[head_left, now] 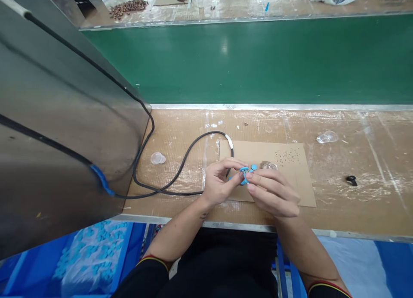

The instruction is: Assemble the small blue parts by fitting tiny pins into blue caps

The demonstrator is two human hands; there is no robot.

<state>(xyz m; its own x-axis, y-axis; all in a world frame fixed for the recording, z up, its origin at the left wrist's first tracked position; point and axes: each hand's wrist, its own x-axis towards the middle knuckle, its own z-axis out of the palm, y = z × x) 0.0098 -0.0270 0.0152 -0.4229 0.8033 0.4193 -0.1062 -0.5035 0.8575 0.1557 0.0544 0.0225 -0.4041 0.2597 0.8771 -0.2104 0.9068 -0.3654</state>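
A brown-covered tabletop (180, 121) is bordered by a green panel (245, 61) at the back and a metal cabinet (97, 95) at the left. Over a cardboard sheet (300, 190) on it, a small blue piece (244, 169) is pinched between the fingertips of the left hand (217, 184) and the right hand (274, 192); whether it is one part or several cannot be told. Just behind the fingers, a blue disc (254, 167) is seen, with a clear cup (268, 166) beside it and tiny specks (287, 156) scattered farther right.

For good handling, the piece would best be steadied by the left thumb and forefinger, with only light pressure applied by the right. It should be worked low over the cardboard, so that anything dropped is easily found. The specks should not be brushed, and the black cable (190, 151) is best left clear of the wrists.
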